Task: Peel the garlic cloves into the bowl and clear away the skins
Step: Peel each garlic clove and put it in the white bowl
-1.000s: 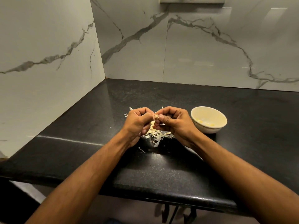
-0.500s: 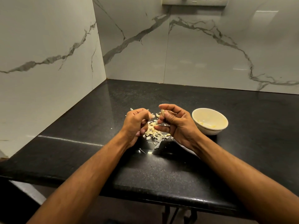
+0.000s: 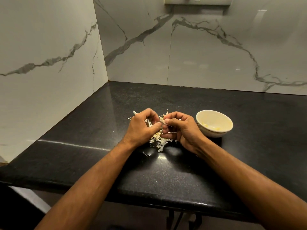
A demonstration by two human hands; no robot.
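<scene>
Both hands meet over a heap of pale garlic skins (image 3: 158,140) on the black counter. My left hand (image 3: 142,127) and my right hand (image 3: 180,128) pinch a small garlic clove (image 3: 162,121) between thumbs and fingertips; a thin strip of skin sticks out from it. Most of the clove is hidden by the fingers. To the right stands a cream bowl (image 3: 214,113) with a few peeled yellow cloves at its bottom.
The black stone counter (image 3: 249,146) ends in marble walls at the left and back. Its front edge runs below my forearms. A few skin scraps (image 3: 146,154) lie near the heap. A switch plate (image 3: 197,0) sits high on the back wall.
The hands pulled slightly apart half a second ago and have come back together on the clove. The camera has tilted a little.
</scene>
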